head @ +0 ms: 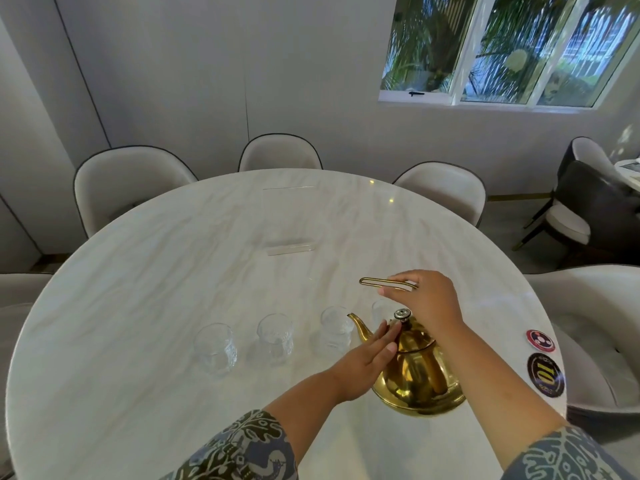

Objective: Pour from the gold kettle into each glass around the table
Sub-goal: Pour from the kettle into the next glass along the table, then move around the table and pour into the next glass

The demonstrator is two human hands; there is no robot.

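Right hand (427, 299) gripping raised handle (377, 282), left hand (367, 358) flat against gold kettle (419, 375); spout (358, 325) leftward

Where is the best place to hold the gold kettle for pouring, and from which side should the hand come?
Grip the wire handle of the gold kettle at its top, coming from above, as the right hand does. The handle stands upright over the lid. The left hand, flat beside the lid knob, could steady the lid.
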